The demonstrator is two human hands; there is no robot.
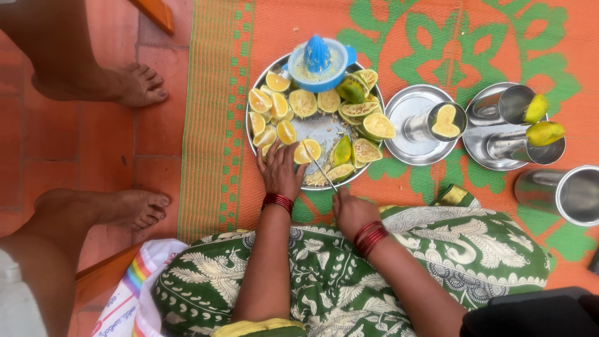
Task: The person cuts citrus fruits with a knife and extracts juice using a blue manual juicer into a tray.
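**Cutting station: fruit count and hand positions**

One large round steel tray (254,138) holds the cut fruit. Yellow citrus halves (279,105) lie face-up, about ten in number (an exact count is not possible where pieces overlap), mostly beyond the left hand. Squeezed green-skinned shells (378,126), about seven, lie beyond the right hand. One blue juicer (319,63) sits on the tray's far edge.

To the outside of the right hand stand two smaller steel plates. The near plate (404,109) carries one steel cup (437,122) with a fruit piece resting on its mouth. The far plate (483,146) carries two cups, each with a yellow-green fruit (544,132) on top. One larger steel tumbler (561,192) stands on the orange-and-green mat (437,37) apart from the plates.

The left hand (279,171) lies palm-down on the tray, fingers spread and pressing one citrus half (308,150) at the fingertips. The right hand (351,209) is closed around the handle of one knife (319,167), whose blade angles across toward the held half. Both wrists carry red bangles (277,201).

Two bare feet (131,209) of another person rest on the red tile floor, well outside the left hand.
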